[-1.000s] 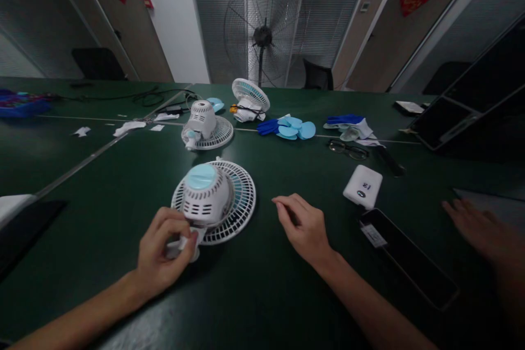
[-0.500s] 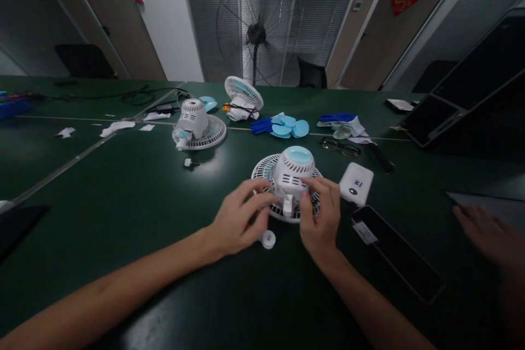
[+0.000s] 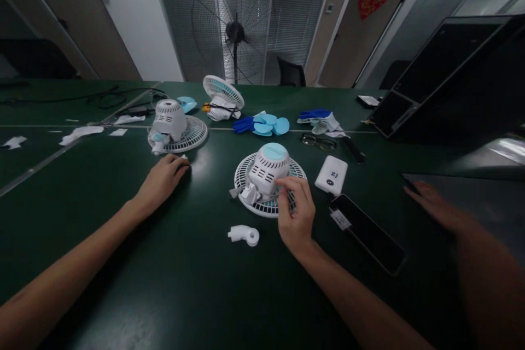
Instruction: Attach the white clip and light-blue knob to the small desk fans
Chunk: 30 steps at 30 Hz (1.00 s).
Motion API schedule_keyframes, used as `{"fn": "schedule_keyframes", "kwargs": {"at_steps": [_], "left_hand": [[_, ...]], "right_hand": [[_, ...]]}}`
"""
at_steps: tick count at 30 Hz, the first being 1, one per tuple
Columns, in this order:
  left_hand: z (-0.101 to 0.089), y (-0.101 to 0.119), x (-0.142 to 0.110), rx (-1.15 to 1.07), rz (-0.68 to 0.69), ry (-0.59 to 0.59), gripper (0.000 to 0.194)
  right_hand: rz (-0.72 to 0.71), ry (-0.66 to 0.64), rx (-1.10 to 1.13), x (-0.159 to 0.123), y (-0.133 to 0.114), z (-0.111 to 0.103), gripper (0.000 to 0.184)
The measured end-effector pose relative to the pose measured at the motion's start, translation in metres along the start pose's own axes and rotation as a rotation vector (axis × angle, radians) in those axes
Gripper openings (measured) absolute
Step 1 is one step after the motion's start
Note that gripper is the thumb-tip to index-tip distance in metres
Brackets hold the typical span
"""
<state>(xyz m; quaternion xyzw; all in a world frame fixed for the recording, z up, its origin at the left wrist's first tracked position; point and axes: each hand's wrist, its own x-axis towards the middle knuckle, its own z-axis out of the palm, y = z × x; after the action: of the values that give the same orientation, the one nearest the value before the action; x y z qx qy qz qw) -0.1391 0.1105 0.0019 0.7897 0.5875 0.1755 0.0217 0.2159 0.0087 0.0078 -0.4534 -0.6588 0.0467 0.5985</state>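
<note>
A small white fan (image 3: 268,167) with a light-blue cap lies grille-down on the green table (image 3: 205,295). My right hand (image 3: 296,216) grips it at the near side, fingers pinched on the motor housing and grille. A loose white plastic bracket (image 3: 244,235) lies on the table just in front of the fan. My left hand (image 3: 162,179) reaches out to the left, its fingers closed together over a small white piece (image 3: 184,157) by the second fan (image 3: 174,126).
A third small fan (image 3: 223,98), blue blades (image 3: 266,124), blue gloves (image 3: 318,117), glasses (image 3: 318,142), a white power bank (image 3: 331,175) and a black phone (image 3: 367,232) lie beyond and right. Another person's hand (image 3: 435,208) rests at far right. A laptop (image 3: 430,82) stands behind.
My left hand left the fan and moved left to the small white piece. The white bracket now lies free on the table. My right hand keeps hold of the fan.
</note>
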Motion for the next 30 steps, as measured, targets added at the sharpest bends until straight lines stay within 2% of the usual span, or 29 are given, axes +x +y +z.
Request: {"fn": "schedule_keyframes", "kwargs": {"at_steps": [3,5,8,10,12,18,20,21,23,25,26,28,30], "left_hand": [[-0.004,0.039,-0.013,-0.272,0.018,0.065,0.031],[-0.005,0.072,-0.03,-0.476,0.035,0.042,0.027],[-0.005,0.12,-0.059,-0.813,0.087,-0.107,0.021],[-0.005,0.144,-0.074,-0.98,0.082,-0.154,0.017],[-0.004,0.159,-0.081,-1.087,0.043,-0.145,0.011],[0.004,0.168,-0.087,-1.203,-0.04,-0.069,0.014],[0.006,0.167,-0.089,-1.078,-0.011,-0.038,0.013],[0.007,0.167,-0.089,-0.963,0.051,-0.053,0.02],[0.007,0.166,-0.09,-0.693,0.256,-0.155,0.038],[0.008,0.166,-0.089,-0.496,0.458,-0.269,0.043],[0.008,0.166,-0.088,-0.461,0.509,-0.293,0.039],[0.009,0.165,-0.087,-0.531,0.463,-0.265,0.029],[0.009,0.163,-0.087,-0.729,0.26,-0.164,0.014]], "right_hand": [[-0.029,-0.008,0.01,-0.001,0.001,0.0,0.027],[-0.1,-0.057,0.045,-0.003,0.0,-0.001,0.029],[-0.263,-0.282,0.096,-0.007,-0.003,-0.003,0.04],[-0.353,-0.415,0.103,-0.01,-0.005,-0.002,0.049],[-0.386,-0.44,0.105,-0.012,-0.006,-0.001,0.049],[-0.327,-0.419,0.15,-0.009,-0.008,0.0,0.043],[-0.257,-0.301,0.164,-0.007,-0.008,-0.002,0.037],[-0.197,-0.204,0.156,-0.006,-0.007,-0.003,0.032],[-0.056,-0.026,0.121,-0.004,-0.003,-0.004,0.024],[0.074,0.041,0.102,-0.003,0.003,-0.004,0.021],[0.125,0.042,0.104,-0.003,0.006,-0.003,0.021],[0.185,0.028,0.123,-0.003,0.011,-0.002,0.021],[0.183,0.023,0.132,-0.003,0.012,-0.002,0.02]]}}
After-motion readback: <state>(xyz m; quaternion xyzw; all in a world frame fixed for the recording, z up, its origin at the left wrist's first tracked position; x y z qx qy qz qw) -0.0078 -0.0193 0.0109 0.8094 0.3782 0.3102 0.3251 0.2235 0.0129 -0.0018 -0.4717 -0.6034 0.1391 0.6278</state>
